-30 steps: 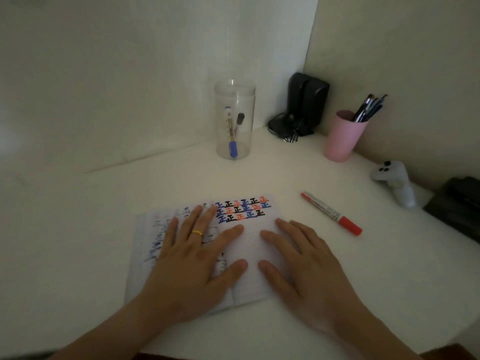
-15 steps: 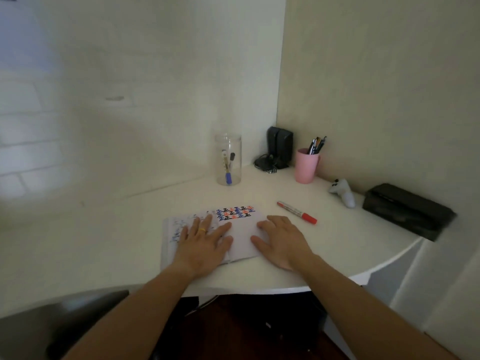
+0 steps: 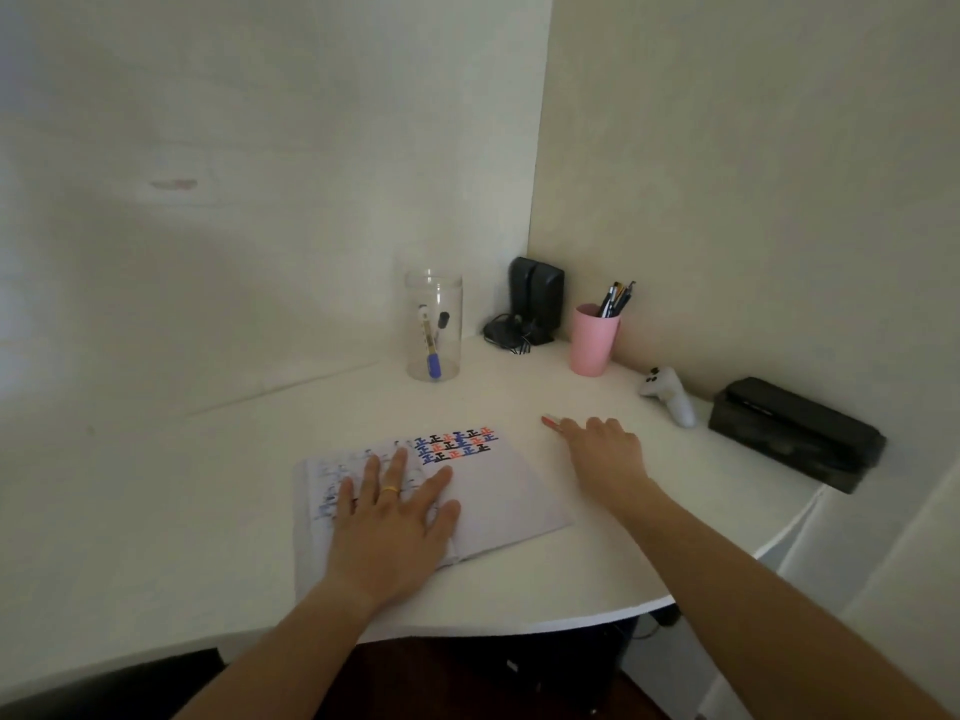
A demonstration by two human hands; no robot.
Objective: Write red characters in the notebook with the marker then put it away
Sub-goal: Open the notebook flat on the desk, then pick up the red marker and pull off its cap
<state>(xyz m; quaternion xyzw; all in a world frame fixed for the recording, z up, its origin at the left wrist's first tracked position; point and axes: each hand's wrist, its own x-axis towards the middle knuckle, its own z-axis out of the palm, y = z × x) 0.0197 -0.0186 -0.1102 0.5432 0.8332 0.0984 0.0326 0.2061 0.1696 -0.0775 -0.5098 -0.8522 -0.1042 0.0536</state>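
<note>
An open notebook (image 3: 511, 493) lies on the white desk (image 3: 234, 491), with rows of blue, black and red characters (image 3: 457, 444) at the top of its right page. My left hand (image 3: 395, 517), wearing a gold ring, lies flat with fingers spread across the notebook's left page and spine. My right hand (image 3: 605, 454) rests palm down on the desk just right of the notebook, on top of the red marker (image 3: 549, 422). Only the marker's far left end shows past my index finger; the rest is hidden. My fingers are not closed around it.
A clear jar (image 3: 434, 324) holding a blue-capped marker and a black-capped marker stands behind the notebook. In the corner are black speakers (image 3: 535, 298) and a pink cup (image 3: 595, 340) of pens. A white controller (image 3: 670, 394) and a black case (image 3: 795, 433) sit at the right. The desk's curved front edge is close.
My right hand left the notebook's right page and moved right and forward onto the red marker. My left hand stayed on the notebook. The camera pulled back, then tilted slightly.
</note>
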